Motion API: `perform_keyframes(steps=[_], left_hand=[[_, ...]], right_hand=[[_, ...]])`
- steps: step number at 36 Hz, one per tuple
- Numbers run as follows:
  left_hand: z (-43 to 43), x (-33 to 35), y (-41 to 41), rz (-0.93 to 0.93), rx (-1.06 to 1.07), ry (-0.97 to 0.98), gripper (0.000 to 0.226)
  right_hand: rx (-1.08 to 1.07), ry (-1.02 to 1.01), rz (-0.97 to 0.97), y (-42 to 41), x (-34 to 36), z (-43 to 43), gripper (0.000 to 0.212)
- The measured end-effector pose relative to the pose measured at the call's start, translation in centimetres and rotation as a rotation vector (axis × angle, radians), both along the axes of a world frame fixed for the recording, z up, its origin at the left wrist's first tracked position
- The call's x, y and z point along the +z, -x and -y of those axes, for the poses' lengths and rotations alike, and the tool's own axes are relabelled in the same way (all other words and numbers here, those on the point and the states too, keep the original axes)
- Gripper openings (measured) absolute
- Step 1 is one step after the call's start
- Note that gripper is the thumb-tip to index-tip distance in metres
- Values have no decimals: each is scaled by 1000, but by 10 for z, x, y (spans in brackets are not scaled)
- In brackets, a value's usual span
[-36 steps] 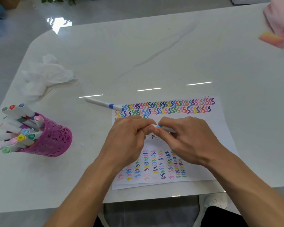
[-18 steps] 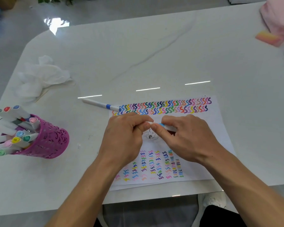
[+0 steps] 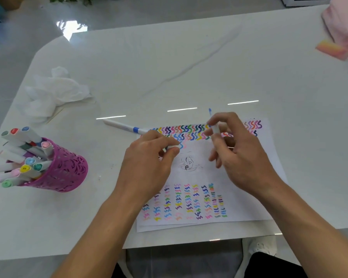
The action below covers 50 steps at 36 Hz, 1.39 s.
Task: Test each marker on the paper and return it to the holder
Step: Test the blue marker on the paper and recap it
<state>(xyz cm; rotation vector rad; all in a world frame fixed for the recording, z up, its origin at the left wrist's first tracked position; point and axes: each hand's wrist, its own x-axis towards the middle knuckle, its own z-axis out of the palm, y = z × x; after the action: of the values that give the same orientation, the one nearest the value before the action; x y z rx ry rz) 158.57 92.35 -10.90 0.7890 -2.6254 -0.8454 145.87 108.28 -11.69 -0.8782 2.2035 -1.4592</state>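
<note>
Uncapped white marker [image 3: 215, 127], blue tip up, pinched above paper [image 3: 201, 177] covered in coloured squiggles. Cap [image 3: 173, 147], seemingly white, held apart. Pink mesh holder [image 3: 62, 169] leaning left, full of markers.

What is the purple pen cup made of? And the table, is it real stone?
The purple pen cup looks like metal or hard plastic: a thin wall punched with leafy holes, slight sheen. I can't tell which. The table looks like polished marble or a marble-look top: white, faint grey veins, glossy enough to mirror ceiling lights. Real stone or imitation isn't clear.
</note>
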Motion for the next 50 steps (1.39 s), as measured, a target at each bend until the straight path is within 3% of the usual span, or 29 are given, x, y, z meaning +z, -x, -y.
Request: perform_keyframes(steps=[2, 5, 8, 13, 17, 23, 26, 34, 50], left_hand=[[1, -1, -1, 8, -13, 7, 14], [1, -4, -3, 56, -27, 65, 16], [1, -8, -5, 98, -32, 108, 17], [1, -11, -5, 134, -22, 135, 18], [0, -12, -5, 157, -40, 142, 19], [0, -11, -6, 162, -43, 131, 21], [0, -12, -5, 166, -45, 130, 21], [1, -12, -5, 165, -45, 121, 22], [1, -12, -2, 180, -26, 121, 23]], right_hand=[[-31, 57, 85, 0, 1, 2, 21], [-37, 121, 236, 0, 1, 4, 37], [-30, 105, 193, 2, -1, 5, 50], [-50, 55, 148, 0, -7, 9, 31], [-75, 11, 117, -4, -11, 15, 28], [-49, 104, 284, -7, -18, 21, 17], [-81, 122, 270, -7, -22, 22, 11], [-143, 96, 229, -8, -32, 24, 25], [-115, 5, 170, -7, -29, 25, 15]])
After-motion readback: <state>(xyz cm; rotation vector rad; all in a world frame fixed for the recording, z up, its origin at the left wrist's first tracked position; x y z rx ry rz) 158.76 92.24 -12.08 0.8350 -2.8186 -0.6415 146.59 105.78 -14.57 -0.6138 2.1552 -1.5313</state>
